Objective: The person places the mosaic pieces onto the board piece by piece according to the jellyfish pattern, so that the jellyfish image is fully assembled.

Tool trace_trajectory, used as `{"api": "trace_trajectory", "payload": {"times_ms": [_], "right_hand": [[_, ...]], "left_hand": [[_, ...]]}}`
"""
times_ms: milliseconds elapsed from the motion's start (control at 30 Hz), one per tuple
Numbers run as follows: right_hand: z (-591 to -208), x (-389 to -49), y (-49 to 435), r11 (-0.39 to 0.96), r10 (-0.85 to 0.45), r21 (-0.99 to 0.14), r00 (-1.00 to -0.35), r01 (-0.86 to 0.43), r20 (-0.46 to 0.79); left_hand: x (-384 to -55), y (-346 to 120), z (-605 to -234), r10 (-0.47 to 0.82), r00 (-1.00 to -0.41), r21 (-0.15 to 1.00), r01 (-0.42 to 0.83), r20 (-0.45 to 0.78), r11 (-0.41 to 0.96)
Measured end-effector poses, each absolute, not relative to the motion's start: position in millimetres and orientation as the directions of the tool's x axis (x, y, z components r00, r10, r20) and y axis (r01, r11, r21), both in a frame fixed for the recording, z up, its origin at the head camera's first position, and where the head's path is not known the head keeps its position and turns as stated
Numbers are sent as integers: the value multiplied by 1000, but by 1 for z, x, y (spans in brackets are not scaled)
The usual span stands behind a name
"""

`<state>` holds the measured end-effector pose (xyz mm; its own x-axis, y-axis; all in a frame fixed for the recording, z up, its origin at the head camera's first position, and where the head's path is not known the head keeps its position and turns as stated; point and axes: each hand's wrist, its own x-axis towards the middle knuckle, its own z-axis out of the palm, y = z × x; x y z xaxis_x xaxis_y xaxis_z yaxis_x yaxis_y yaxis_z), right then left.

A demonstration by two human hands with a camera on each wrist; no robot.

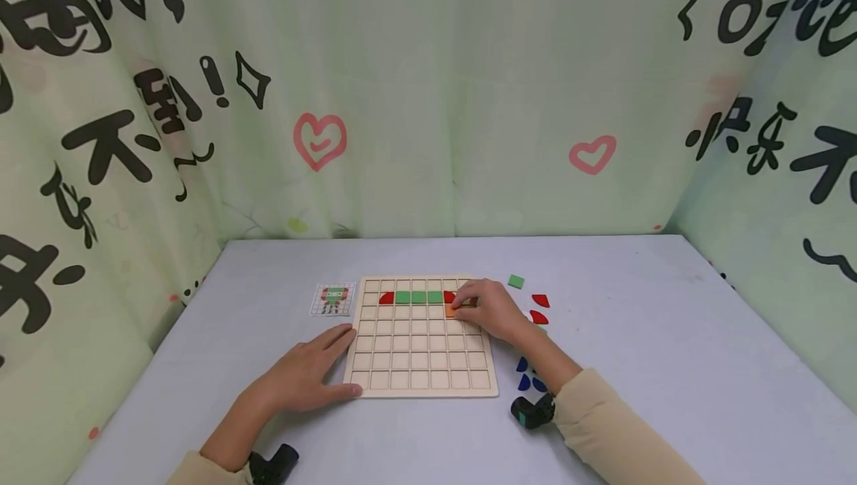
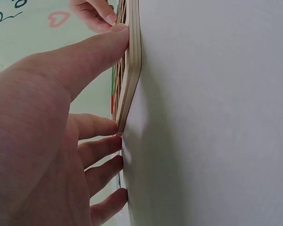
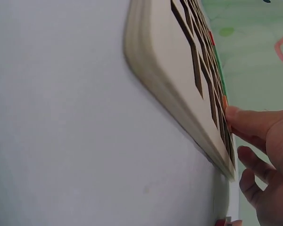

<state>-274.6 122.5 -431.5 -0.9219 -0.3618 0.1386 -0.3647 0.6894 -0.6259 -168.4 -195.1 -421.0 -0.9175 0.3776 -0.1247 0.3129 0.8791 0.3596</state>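
Near side: left wrist unit (image 1: 274, 464) sits well short of the grid board (image 1: 420, 359), off its near-left. Right wrist unit (image 1: 533, 410) is just outside the board's near-right corner, little margin there in the head view.

Left hand (image 1: 311, 370): fingers straight and apart, thumb on the board's near edge by the left corner, fingertips along its left edge. Tabletop (image 1: 629, 351) runs wide on the board's near side; wider still out to its right.

Blue pieces (image 1: 524, 382) lie in a cluster just off the board's right edge, lower half, tight against the forearm.

Right hand (image 1: 492, 310) reaches over the board's right edge. Thumb and forefinger tips close together at the orange piece (image 1: 450, 311); can't tell if they clamp it or only press. Other fingers bent. Orange piece is on the board, toward its upper right, directly below the right-hand red piece (image 1: 448, 297).

Same row, leftward: three green squares (image 1: 418, 297), then the left-hand red piece (image 1: 386, 298).

Beside the board's upper left: picture card (image 1: 332, 299), narrow gap. Right of the board, upper half: two loose red pieces (image 1: 540, 300), loose green piece (image 1: 515, 281) beyond. Curtain (image 1: 455, 113) stands behind the board, strip of tabletop between.
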Motion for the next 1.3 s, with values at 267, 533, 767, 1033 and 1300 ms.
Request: {"api": "trace_trajectory", "payload": {"times_ms": [267,533,767,1033,1300], "right_hand": [[-426,-273,126,701,-359,-626,-927,-342,105],[-422,-269,145,721,-326,-617,-940,-315,100],[-418,-264,164,730,-290,-614,-950,-300,120],[-421,-261,181,744,-238,-622,-967,-244,94],[-420,-256,199,766,-210,-603,-973,-222,93]], "left_hand": [[-168,-195,-420,377,-918,367,311,-124,877],[-166,-193,-419,362,-922,373,289,-141,881],[-167,-193,-420,358,-923,364,288,-140,886],[-168,-194,-421,365,-921,356,299,-134,885],[-168,-194,-421,364,-921,356,298,-136,886]]}}
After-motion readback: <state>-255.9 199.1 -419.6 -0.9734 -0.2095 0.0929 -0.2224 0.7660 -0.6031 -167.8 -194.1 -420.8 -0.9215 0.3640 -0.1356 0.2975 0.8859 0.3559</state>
